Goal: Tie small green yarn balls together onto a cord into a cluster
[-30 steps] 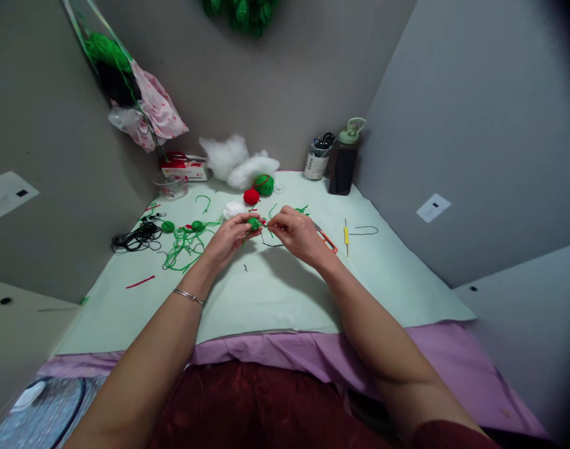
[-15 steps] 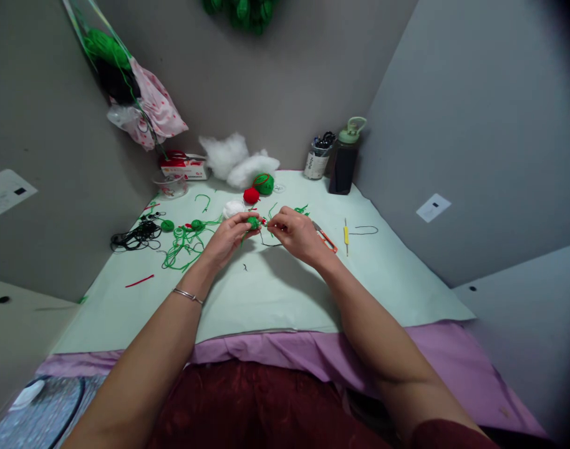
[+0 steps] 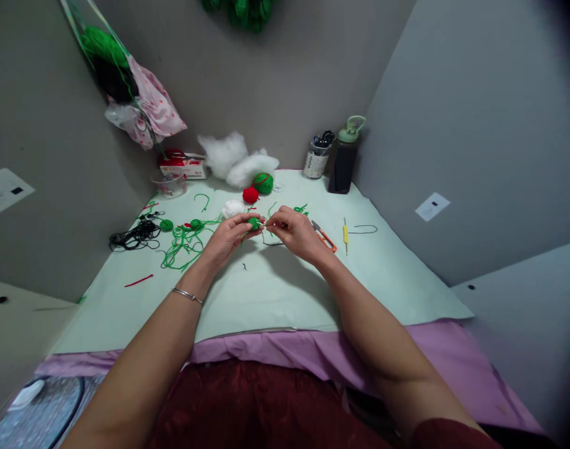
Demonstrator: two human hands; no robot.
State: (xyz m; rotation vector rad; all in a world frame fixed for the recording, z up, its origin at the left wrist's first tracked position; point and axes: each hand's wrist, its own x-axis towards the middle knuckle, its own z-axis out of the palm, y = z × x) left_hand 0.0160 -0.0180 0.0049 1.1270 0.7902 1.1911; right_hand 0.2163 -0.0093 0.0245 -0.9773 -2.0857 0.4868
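Note:
My left hand pinches a small green yarn ball above the pale green mat. My right hand is closed in a pinch right beside the ball, holding something thin against it; it looks like a needle, with a black thread hanging below. A silver bangle sits on my left wrist. Loose green yarn lies left of my left hand.
On the mat lie orange-handled snips, a yellow-handled tool, a red ball, a green ball, white stuffing, a black cord bundle, a dark bottle and a pen cup.
Both hands stay at the green ball; only small finger movements and a slight shift of the view.

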